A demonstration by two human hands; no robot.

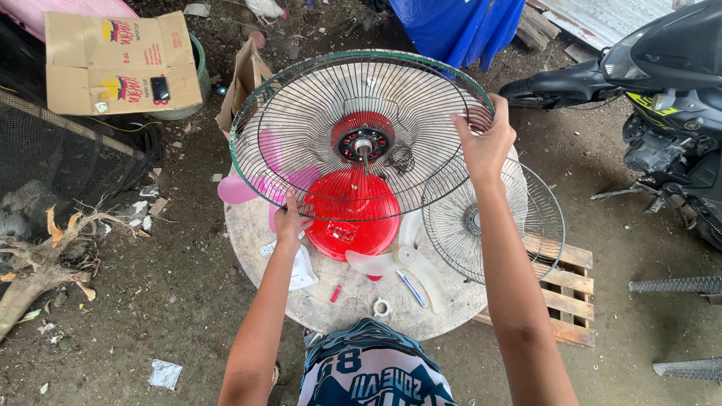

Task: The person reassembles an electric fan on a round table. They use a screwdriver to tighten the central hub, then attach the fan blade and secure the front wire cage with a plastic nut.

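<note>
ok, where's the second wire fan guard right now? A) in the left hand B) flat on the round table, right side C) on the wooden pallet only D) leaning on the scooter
B: the second guard lies flat on the right side of the round table, overhanging its edge, while both hands hold the other guard.

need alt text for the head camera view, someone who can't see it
Two bare hands, left hand and right hand, hold a round wire fan guard by its rim above a round table. Under it sit a red fan motor housing, white fan blades and a second wire guard.
</note>
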